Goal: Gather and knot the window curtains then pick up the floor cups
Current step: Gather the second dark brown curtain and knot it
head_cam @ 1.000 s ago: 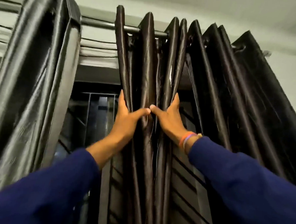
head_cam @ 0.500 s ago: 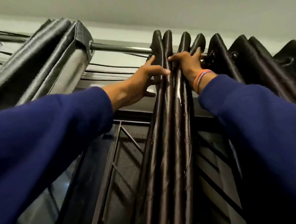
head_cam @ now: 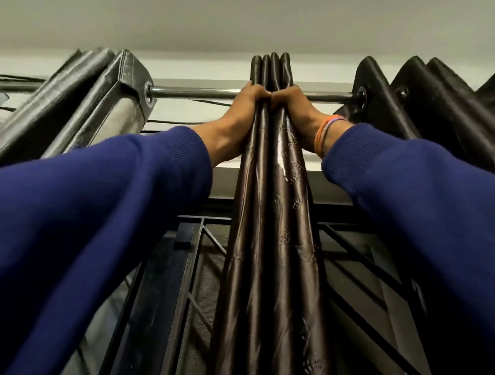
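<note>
A dark brown satin curtain [head_cam: 270, 217] hangs from a metal rod [head_cam: 194, 92], its folds pressed into one tight bundle. My left hand [head_cam: 247, 106] clamps the bundle from the left, right at rod height. From the other side my right hand [head_cam: 296, 109], with orange and purple bands on its wrist, squeezes the same folds; the thumbs meet in front. More dark curtain [head_cam: 437, 103] stays spread along the rod to the right. No cups are in view.
A grey curtain [head_cam: 101, 97] is bunched at the rod's left end. Behind the curtains stands a black window grille [head_cam: 195, 259] with mesh. Cables [head_cam: 175, 122] run along the wall under the rod. The ceiling is close above.
Both hands slid up the curtain from mid height to the rod and closed together. The folds went from loose to a tight bundle, with bare rod now showing on both sides.
</note>
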